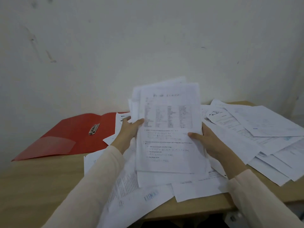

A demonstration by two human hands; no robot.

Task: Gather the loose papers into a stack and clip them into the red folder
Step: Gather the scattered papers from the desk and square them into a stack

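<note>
A: How many hands are on the paper?

B: Two. The left hand (130, 129) grips the left edge of the held stack (169, 129) in the middle of the frame, thumb curled over the front sheet. The right hand (205, 142) holds the right edge the same way, thumb pressed on the page, fingers hidden behind.

A: And the stack itself?

B: Several thin white sheets, unevenly squared — corners fan out at the top. The front page carries a printed table and numbered lines, too blurred to read.

A: The folder?

B: One red folder (70, 137), lying open at the left of the frame on the wooden table (41, 181). Smooth card or plastic, with a translucent pocket on its near flap and one metal clip (94, 129) near the spine, holding nothing.

A: What else?

B: Loose papers (263, 137) spread in an overlapping heap at the right — too many to count — and more lie under the forearms at lower centre; one bears a blue stamp or logo I cannot make out. Both sleeves are pale cream fabric. A scuffed white wall fills the upper frame.
</note>
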